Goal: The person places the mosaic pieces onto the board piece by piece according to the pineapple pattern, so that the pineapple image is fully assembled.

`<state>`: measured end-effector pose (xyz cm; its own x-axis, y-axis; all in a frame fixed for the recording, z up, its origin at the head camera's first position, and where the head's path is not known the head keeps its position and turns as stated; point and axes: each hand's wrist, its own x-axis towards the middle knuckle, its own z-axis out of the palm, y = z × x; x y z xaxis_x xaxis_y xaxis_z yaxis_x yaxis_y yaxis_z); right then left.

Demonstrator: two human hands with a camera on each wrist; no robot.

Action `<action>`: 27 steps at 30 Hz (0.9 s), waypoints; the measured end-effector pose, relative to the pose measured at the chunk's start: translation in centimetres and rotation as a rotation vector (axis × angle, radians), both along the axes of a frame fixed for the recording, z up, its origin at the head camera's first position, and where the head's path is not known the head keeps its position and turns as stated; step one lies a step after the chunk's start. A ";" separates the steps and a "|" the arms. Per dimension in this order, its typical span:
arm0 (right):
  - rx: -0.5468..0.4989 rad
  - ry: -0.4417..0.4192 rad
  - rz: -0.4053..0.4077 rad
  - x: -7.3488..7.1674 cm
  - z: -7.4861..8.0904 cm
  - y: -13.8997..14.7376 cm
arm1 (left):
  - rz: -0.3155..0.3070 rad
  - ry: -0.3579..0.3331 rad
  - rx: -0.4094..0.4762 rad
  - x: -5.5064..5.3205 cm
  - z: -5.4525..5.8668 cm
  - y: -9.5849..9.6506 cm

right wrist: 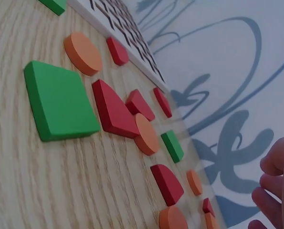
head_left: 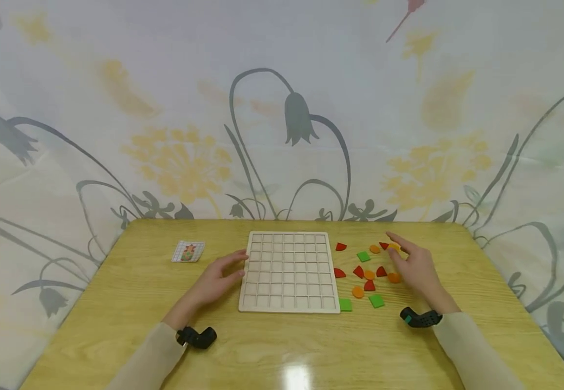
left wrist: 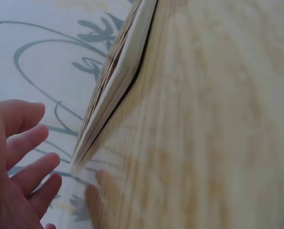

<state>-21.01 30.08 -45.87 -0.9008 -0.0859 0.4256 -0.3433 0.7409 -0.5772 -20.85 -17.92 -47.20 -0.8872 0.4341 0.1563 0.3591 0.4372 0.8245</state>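
A pale wooden board (head_left: pixel 289 276) with a square grid lies flat at the middle of the table. My left hand (head_left: pixel 218 279) is at its left edge, fingers loosely bent and apart, holding nothing; the left wrist view shows this hand (left wrist: pixel 23 162) beside the board's corner. On the right, my right hand (head_left: pixel 418 265) hovers over the far side of scattered pieces, its fingertips near an orange disc (head_left: pixel 394 246). Nothing shows between the visible fingers. Among the pieces are red quarter-circles (head_left: pixel 339 273), orange discs (head_left: pixel 357 292) and green squares (right wrist: pixel 61 102).
A small card (head_left: pixel 188 252) with a grid and a colored picture lies at the left. The wooden table (head_left: pixel 242 352) ends at a flowered cloth backdrop (head_left: pixel 282 162). One green square (head_left: pixel 345 305) touches the board's near right corner.
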 end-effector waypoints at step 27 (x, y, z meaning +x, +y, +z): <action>-0.054 -0.347 -0.002 -4.7 -1.3 3.0 | -0.174 0.191 -0.341 -1.2 -1.0 -0.5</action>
